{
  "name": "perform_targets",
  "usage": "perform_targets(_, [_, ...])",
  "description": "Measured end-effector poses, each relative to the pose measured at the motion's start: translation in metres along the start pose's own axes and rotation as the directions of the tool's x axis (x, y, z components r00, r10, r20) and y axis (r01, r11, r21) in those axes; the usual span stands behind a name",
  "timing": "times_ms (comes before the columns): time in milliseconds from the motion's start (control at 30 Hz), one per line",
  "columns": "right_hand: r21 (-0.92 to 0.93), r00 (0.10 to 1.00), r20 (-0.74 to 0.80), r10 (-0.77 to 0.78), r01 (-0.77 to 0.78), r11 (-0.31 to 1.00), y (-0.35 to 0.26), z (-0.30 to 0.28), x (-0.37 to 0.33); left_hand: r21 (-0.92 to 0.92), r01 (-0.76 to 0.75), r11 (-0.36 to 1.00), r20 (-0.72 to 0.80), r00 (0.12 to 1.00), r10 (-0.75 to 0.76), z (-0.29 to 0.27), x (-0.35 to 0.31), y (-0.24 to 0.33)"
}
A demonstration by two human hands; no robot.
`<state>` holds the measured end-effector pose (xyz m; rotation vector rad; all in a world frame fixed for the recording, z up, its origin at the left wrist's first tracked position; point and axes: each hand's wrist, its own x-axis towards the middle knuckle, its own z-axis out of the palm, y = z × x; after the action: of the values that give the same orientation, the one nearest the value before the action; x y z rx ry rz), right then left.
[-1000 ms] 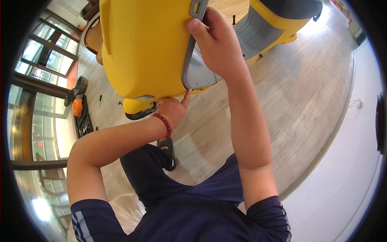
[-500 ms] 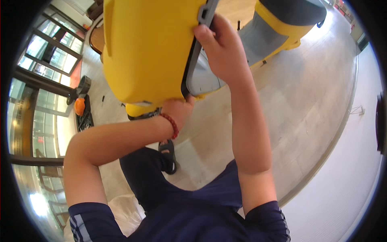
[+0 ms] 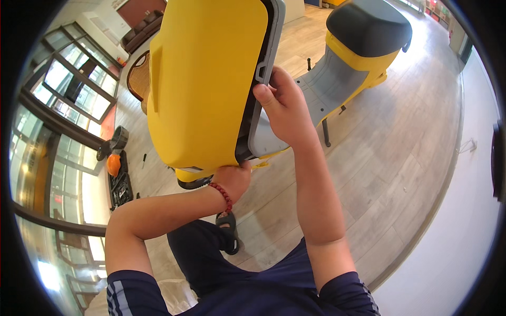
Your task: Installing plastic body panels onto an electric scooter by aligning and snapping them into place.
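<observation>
Head view, yellow cover (image 3: 208, 95), gap (image 3: 248, 118) widened

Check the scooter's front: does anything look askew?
Yes: a dark gap separates the yellow front panel from the grey inner panel, beside the right hand and above the left hand. The edges look parted, not flush.

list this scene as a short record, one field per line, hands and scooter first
right hand: thumb and fingers on the edge of the gray inner panel
left hand: at the lower corner of the yellow front panel, fingertips partly hidden
panels: dark gap showing between yellow and gray
scooter seat: black, upper right
left wrist: red bead bracelet
floor at left: black case, orange object
</observation>
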<state>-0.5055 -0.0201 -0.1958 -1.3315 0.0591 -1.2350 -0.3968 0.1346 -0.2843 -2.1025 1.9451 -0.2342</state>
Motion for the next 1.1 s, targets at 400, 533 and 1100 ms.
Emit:
perform_targets(400, [0.106, 0.996, -0.077, 0.034, -0.025, 0.994, -0.019, 0.015, 0.008, 0.018, -0.011, 1.000, -0.086, 0.996, 0.012, 0.007, 0.016, 0.015])
perform_targets(533, [-0.009, 0.990, -0.137, -0.015, 0.014, 1.000, -0.030, 0.032, 0.017, 0.077, -0.030, 0.997, -0.084, 0.996, 0.037, 0.001, 0.023, 0.018])
perform_targets(1100, [0.056, 0.970, -0.233, -0.065, 0.080, 0.995, -0.022, 0.042, 0.019, 0.293, -0.552, 0.781, -0.575, 0.551, 0.605, -0.308, 0.092, -0.081])
